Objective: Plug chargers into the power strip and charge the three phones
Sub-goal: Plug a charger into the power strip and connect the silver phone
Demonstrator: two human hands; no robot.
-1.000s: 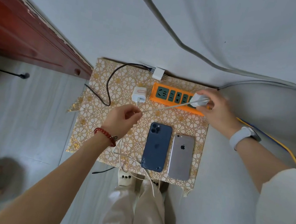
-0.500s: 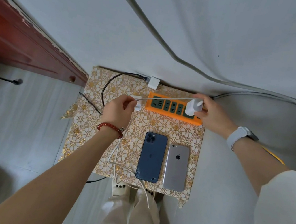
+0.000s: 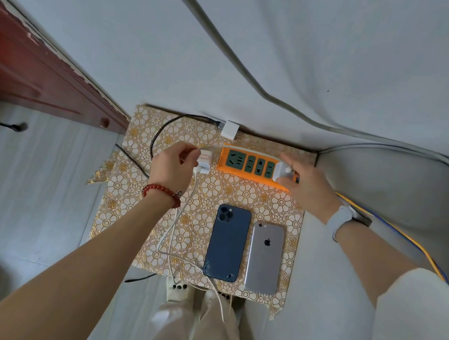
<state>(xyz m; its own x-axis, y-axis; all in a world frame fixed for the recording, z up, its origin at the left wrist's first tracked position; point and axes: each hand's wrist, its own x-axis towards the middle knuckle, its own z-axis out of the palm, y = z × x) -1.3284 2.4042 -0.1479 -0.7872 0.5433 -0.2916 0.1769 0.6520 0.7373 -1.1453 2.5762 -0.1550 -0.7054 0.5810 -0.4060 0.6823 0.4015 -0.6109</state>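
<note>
The white cube charger (image 3: 283,171) is sitting at the right end of the orange power strip (image 3: 250,165), my right hand (image 3: 307,183) clamping it; my left hand (image 3: 172,166) is pinching its white cable (image 3: 245,151), which is running leftward along the strip's long axis.

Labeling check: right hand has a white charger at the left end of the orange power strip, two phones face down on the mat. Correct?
Not quite. The head view shows the right hand holding the white charger at the right end of the orange power strip. Both phones do lie face down on the mat.
</note>
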